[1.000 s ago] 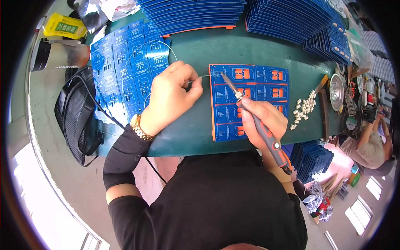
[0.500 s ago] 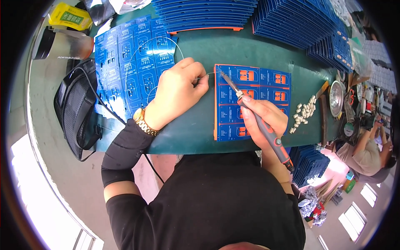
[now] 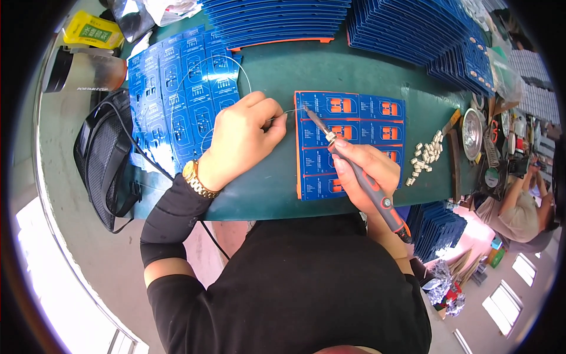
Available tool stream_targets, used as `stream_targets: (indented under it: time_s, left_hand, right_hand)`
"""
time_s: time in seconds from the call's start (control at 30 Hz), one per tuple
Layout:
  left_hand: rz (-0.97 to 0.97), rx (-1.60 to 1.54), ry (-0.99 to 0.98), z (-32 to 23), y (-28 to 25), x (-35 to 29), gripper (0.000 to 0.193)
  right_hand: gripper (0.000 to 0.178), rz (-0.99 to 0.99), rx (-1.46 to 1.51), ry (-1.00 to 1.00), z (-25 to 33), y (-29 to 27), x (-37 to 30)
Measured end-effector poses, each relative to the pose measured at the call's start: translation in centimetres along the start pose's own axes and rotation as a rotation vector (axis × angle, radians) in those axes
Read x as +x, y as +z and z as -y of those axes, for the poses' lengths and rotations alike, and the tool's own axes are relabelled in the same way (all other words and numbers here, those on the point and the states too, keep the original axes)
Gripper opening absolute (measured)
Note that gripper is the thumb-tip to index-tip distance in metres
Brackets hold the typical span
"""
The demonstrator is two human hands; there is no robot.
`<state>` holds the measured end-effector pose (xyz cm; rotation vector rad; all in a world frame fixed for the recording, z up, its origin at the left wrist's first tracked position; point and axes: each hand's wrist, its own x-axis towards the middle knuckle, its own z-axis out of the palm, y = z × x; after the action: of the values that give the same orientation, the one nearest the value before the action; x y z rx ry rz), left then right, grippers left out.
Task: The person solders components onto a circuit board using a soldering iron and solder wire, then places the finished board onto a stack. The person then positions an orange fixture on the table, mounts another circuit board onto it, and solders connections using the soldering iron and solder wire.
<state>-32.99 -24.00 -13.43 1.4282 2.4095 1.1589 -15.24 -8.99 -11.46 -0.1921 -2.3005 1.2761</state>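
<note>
In front of me lies a blue circuit board panel (image 3: 354,112) with orange edges and cut-outs. My right hand (image 3: 371,171) grips a grey and red soldering iron (image 3: 368,184); its tip is at the panel's upper left corner. Just left of the panel, my left hand (image 3: 244,133) is closed, pinching a thin solder wire (image 3: 287,112). The wire's end reaches the iron's tip, and its loose loop curves back over another blue panel sheet (image 3: 171,82). Whether the tip touches a pad is too small to tell.
Small white connectors (image 3: 425,156) lie in a pile right of the panel, near a round metal dish (image 3: 471,134). Stacks of blue boards (image 3: 277,20) stand at the back. A black mesh bag (image 3: 103,159) and a clear cup (image 3: 91,71) are at left. Another person (image 3: 513,206) sits far right.
The whole view has shifted slightly, with the table's things a little further left. The iron's tip and the solder wire's end stay together at the panel's upper left corner.
</note>
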Motion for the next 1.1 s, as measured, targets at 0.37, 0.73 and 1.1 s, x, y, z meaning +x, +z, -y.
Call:
stream_targets:
  time_s: [0.37,0.73,1.1]
  left_hand:
    - [-0.054,-0.059,0.021,-2.1,-1.6,-0.4,0.005]
    - [0.187,-0.276,0.222,-7.5,-1.3,-3.3,0.011]
    - [0.023,-0.158,0.158,-4.7,-2.7,-5.4,0.016]
  right_hand:
    - [0.033,-0.077,-0.037,-0.143,0.2,-1.1,-1.4]
    - [0.027,-0.115,0.235,-0.005,0.9,-0.6,-3.4]
    - [0.039,-0.211,0.036,-0.162,1.3,-1.8,-3.4]
